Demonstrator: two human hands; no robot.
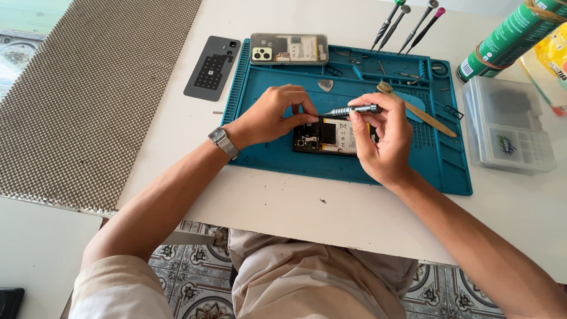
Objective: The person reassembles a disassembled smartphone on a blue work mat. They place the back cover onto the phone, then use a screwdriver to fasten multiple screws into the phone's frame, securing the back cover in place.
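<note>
Right hand (381, 139) fingers clamped on screwdriver (353, 110), tip over opened phone (328, 136) mid-mat (440, 159). Left hand (271, 115) fingers pinch at phone's top edge. Best: keep driver steady, light pressure.

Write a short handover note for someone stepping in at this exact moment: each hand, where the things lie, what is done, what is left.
Left hand: fingers steady the top of the opened phone on the blue mat.
Right hand: holds a metal screwdriver, tip at the phone's upper edge.
Done: back cover is off, lying left of the mat; battery and board exposed.
Left: screws cannot be counted from here; check before lifting anything.
Spare drivers stand behind the mat.
</note>
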